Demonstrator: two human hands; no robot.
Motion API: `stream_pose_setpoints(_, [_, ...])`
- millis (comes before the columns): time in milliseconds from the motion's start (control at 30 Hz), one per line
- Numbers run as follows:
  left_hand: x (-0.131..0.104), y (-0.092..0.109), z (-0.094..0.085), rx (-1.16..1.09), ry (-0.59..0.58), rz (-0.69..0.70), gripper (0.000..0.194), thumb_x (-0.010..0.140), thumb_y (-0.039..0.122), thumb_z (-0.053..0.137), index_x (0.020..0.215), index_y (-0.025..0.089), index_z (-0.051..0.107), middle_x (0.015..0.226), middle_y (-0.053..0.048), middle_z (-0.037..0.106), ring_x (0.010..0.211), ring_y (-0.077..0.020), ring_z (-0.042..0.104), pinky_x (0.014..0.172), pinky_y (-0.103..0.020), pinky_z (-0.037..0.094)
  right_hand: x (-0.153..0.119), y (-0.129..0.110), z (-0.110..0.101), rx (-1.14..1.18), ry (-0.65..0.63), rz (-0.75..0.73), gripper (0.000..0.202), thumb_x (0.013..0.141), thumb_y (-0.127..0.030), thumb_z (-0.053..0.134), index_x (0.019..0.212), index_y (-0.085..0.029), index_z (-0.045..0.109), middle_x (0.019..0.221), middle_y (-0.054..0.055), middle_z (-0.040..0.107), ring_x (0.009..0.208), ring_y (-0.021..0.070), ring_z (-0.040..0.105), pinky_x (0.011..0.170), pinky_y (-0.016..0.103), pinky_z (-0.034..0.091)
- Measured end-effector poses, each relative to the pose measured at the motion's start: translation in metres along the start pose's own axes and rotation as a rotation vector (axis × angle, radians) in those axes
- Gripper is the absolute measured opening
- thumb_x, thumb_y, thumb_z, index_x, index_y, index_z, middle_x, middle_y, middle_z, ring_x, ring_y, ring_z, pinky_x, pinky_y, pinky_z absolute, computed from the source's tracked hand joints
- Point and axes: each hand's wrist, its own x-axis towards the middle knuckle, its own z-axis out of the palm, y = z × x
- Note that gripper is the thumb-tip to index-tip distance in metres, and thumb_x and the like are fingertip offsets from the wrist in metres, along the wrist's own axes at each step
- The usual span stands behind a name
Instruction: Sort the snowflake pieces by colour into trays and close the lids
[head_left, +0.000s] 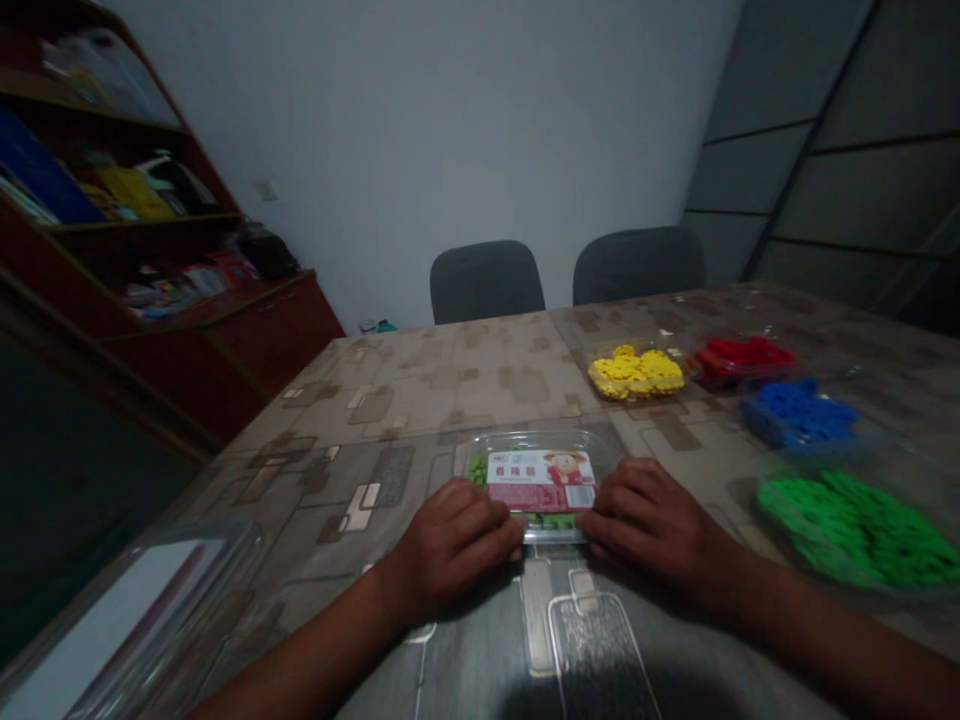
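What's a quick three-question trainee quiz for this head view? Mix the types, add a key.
1. What are the left hand and right hand on? (a) the blue pieces (b) the labelled clear box (c) a shelf
2. True or false: the yellow pieces lie farther from the person than the green pieces.
3. How many chair backs show beyond the table?

Key: 1 b; 2 true; 3 two.

Looks like a home we're in here: a desk (465,385) with a patterned top, two grey chairs (487,283) at its far side, a pale wall (480,140) behind, and there, on the left, a reddish cabinet (281,325), its shelves (135,222) crowded with odds and ends (135,190)!
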Motion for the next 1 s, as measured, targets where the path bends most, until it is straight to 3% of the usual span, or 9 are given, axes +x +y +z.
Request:
stream_pose_setpoints(133, [0.000,-0.002,0.000,0.024,0.008,0.018,0.016,0.088,0.018,0.062,0.104,0.013,0.062,0.082,-0.006,0.072,0.074,-0.0182,0.061,0.065,-0.033,0.052,0.002,-0.002,0.002,-0.052,0.000,-0.023,0.020,0.094,-0.014,0.051,0.108,-0.017,0.065,0.082,0.005,0.068,0.077,0.0200,0.054,0.077,0.038,0.043])
stream_pose_setpoints(300, [0.003,-0.001,0.001,0.081,-0.001,0.021,0.014,0.087,0.021,0.064,0.099,0.013,0.063,0.079,-0.006,0.072,0.072,-0.0192,0.060,0.065,-0.034,0.051,0.006,-0.005,0.001,-0.056,0.053,-0.049,0.021,0.095,-0.011,0.047,0.104,-0.013,0.066,0.080,0.007,0.069,0.075,0.0202,0.054,0.072,0.036,0.044])
stream_pose_setpoints(433, [0.008,0.005,0.001,0.115,0.006,0.012,0.007,0.088,0.012,0.057,0.094,0.013,0.062,0.070,-0.005,0.069,0.064,-0.0184,0.057,0.059,-0.033,0.050,0.009,-0.008,-0.001,-0.050,0.049,-0.035,0.019,0.094,-0.011,0.050,0.102,-0.014,0.066,0.075,0.007,0.067,0.071,0.0196,0.054,0.069,0.035,0.045])
stream_pose_setpoints(733, [0.015,0.004,-0.004,0.149,0.064,0.083,0.011,0.089,0.011,0.055,0.097,0.013,0.062,0.072,-0.005,0.073,0.065,-0.0173,0.064,0.059,-0.029,0.054,0.015,-0.007,0.002,-0.145,0.047,-0.054,0.015,0.087,-0.008,0.055,0.091,-0.017,0.066,0.067,0.004,0.063,0.063,0.0180,0.050,0.062,0.033,0.041])
stream_pose_setpoints(1000, [0.030,-0.012,0.000,0.160,0.034,-0.086,0.004,0.091,0.016,0.056,0.092,0.015,0.060,0.069,-0.002,0.067,0.060,-0.0157,0.056,0.055,-0.028,0.046,0.029,0.016,-0.002,-0.103,0.101,0.014,0.024,0.097,-0.015,0.045,0.090,-0.014,0.067,0.068,0.004,0.063,0.064,0.0174,0.051,0.061,0.031,0.037])
